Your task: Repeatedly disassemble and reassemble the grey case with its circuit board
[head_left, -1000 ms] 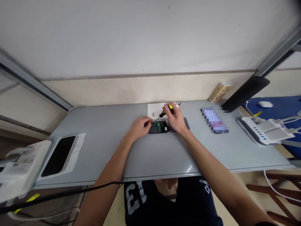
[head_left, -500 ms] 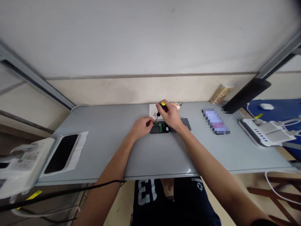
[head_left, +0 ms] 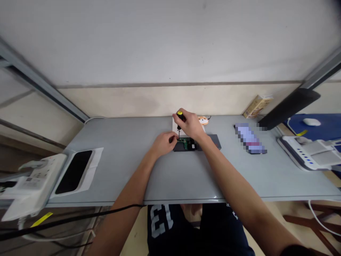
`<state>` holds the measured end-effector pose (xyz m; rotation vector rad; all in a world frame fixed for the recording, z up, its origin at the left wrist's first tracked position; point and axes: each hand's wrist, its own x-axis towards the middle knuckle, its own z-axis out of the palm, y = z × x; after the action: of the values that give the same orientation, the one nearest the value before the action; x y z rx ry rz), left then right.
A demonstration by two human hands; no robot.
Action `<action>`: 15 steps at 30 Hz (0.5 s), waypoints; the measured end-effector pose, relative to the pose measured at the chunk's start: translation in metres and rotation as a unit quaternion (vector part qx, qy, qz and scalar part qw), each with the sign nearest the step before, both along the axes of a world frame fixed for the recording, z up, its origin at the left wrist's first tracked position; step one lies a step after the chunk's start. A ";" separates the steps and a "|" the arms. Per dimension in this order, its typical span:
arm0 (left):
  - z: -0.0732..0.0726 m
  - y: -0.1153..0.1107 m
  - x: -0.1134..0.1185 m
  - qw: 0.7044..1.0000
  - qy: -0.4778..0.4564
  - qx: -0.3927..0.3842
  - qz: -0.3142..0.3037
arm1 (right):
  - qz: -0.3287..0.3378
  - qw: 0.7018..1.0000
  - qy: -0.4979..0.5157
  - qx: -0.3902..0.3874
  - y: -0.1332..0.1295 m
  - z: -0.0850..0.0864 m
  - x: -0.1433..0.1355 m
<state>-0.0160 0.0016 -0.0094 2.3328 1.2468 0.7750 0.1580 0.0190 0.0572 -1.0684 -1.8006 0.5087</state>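
Observation:
A small dark device point(head_left: 183, 147) lies opened on the grey table point(head_left: 133, 160), showing a green circuit board point(head_left: 184, 142). My right hand point(head_left: 192, 127) grips a screwdriver point(head_left: 179, 122) with a black and yellow handle, held nearly upright, its tip down at the board's left end. My left hand point(head_left: 164, 142) rests on the device's left edge, fingers pinched against it. A dark grey cover point(head_left: 215, 140) lies right of the device, partly under my right wrist. A white paper sheet point(head_left: 175, 125) lies behind, mostly hidden by my hand.
A blurred phone-like object point(head_left: 249, 140) lies to the right. A small carton point(head_left: 257, 105) leans at the back wall beside a dark monitor point(head_left: 290, 106). A white power strip point(head_left: 309, 152) sits far right. A black phone in white wrapping point(head_left: 74, 170) and another power strip point(head_left: 29, 185) lie left.
My right hand swung the screwdriver from a tilted hold to nearly upright and moved left, bringing the tip onto the board. The left hand stayed on the device. The view shifted slightly.

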 end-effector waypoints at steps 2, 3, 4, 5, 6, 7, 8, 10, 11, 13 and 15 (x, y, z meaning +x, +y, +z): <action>0.000 0.001 -0.001 1.000 0.001 0.002 -0.003 | -0.027 1.000 0.012 0.005 0.002 -0.004 0.000; -0.001 0.001 -0.001 1.000 0.002 0.002 -0.005 | -0.044 0.999 0.020 0.007 0.003 -0.006 0.000; -0.001 0.001 -0.001 1.000 0.002 0.002 -0.005 | -0.062 0.998 0.028 0.011 0.004 -0.008 0.000; -0.001 0.001 -0.001 1.000 0.003 0.002 -0.005 | -0.078 0.996 0.037 0.013 0.004 -0.011 0.000; -0.001 0.001 -0.001 1.000 0.004 0.002 -0.005 | -0.091 0.995 0.044 0.016 0.004 -0.013 0.001; 0.000 0.001 -0.001 1.000 0.005 0.002 -0.004 | -0.101 0.993 0.050 0.018 0.005 -0.015 0.002; 0.000 0.001 -0.001 1.000 0.005 0.002 -0.003 | -0.109 0.992 0.056 0.019 0.005 -0.018 0.003; 0.000 0.001 0.000 1.000 0.004 0.002 -0.004 | -0.124 0.990 0.068 0.022 0.005 -0.021 0.005; 0.000 0.001 0.000 1.000 0.003 0.001 -0.006 | -0.130 0.988 0.074 0.024 0.006 -0.023 0.006; 0.001 0.001 0.000 1.000 0.000 -0.001 -0.005 | -0.141 0.986 0.083 0.030 0.006 -0.025 0.007; 0.001 0.001 0.000 1.000 0.000 -0.002 -0.002 | -0.143 0.985 0.088 0.034 0.005 -0.025 0.008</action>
<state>-0.0159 0.0025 -0.0088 2.3317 1.2419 0.7688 0.1660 0.0241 0.0322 -1.1734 -1.4713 0.3531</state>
